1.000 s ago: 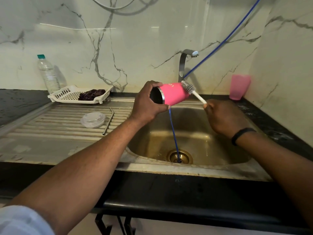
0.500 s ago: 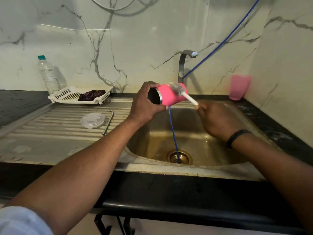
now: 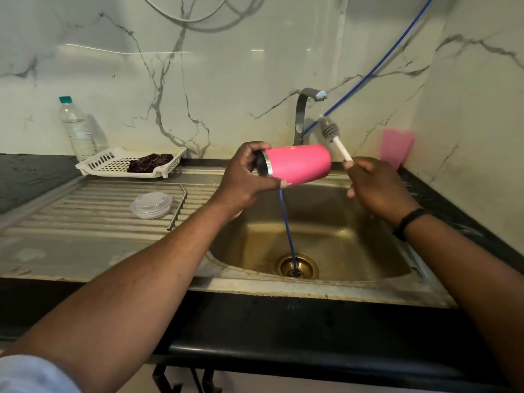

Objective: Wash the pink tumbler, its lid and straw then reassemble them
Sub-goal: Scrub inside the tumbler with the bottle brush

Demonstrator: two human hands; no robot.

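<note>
So that drips fall into the steel sink (image 3: 326, 222), the pink metal-rimmed tumbler (image 3: 297, 164) is gripped sideways by the left hand (image 3: 243, 177), while the white-handled bristle brush (image 3: 336, 140) is pinched by the right hand (image 3: 377, 185), lifted clear of it.

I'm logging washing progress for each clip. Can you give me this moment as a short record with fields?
tumbler: pink tumbler held on its side over the sink
left hand: left hand grips its rim end
right hand: right hand holds the brush, clear of the tumbler
lid: clear lid on the drainboard
straw: metal straw beside the lid
</note>
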